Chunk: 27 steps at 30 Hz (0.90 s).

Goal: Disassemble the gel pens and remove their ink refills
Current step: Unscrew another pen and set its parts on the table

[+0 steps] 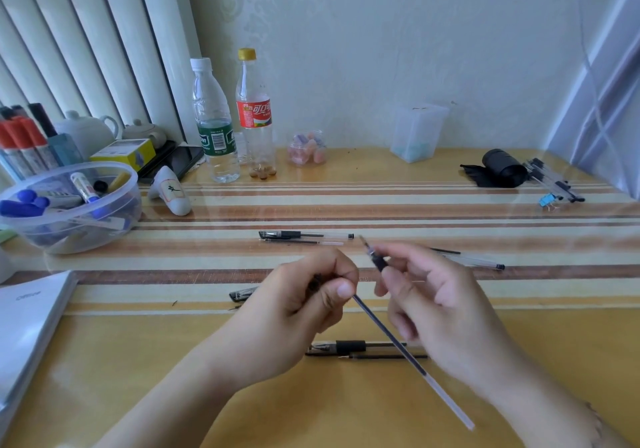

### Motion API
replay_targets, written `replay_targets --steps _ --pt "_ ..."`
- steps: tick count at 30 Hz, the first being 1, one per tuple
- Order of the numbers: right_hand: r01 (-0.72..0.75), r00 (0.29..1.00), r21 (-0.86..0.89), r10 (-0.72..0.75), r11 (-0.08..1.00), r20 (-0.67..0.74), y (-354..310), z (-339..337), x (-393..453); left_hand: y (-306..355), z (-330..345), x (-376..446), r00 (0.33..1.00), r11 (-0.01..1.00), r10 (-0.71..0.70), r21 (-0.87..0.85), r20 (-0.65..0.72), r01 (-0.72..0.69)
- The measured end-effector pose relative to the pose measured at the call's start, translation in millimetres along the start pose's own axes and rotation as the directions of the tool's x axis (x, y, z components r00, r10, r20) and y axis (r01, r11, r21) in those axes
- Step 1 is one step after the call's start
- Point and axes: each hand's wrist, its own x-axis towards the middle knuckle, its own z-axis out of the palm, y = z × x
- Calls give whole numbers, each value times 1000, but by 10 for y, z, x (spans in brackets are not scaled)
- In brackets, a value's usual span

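- Nearest you, the ink refill [412,364] slants down from your left hand [304,295], whose grip is curled tight, pinching its upper end.
- Just beyond, your right hand [426,295] pinches the black tip section [375,258], other fingers loose.
- Draw the two straight apart along the refill's line; don't bend it.
- Below the grip, a stripped pen [360,347] lies on the surface [138,343]; farther off, another pen [304,235].
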Motion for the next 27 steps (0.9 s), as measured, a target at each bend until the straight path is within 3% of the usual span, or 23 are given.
replay_targets --steps 3,5,9,12,18,22,27 --pt "-64 997 284 76 957 -28 -93 -76 10 -15 -12 15 997 1000 -15 26 -78 17" --pt "-83 996 318 72 945 47 -131 -119 -5 -19 -12 27 991 999 -9 42 -134 15" --pt "-100 979 51 89 994 182 -92 -89 -13 -18 15 25 988 995 -22 92 -155 37" --pt "-91 974 -14 92 996 207 -89 -80 -17 -33 18 25 989 993 -40 100 -142 55" --pt "-26 975 -191 67 981 213 -95 -117 -30 -24 -138 70 947 980 -96 -196 -308 35" --pt "79 978 -422 12 903 209 -69 -86 -42 14 -118 40 956 999 15 32 -294 -5" --pt "133 975 -481 -27 866 222 -80 -77 -38 23 -61 44 962 911 191 400 -193 -101"
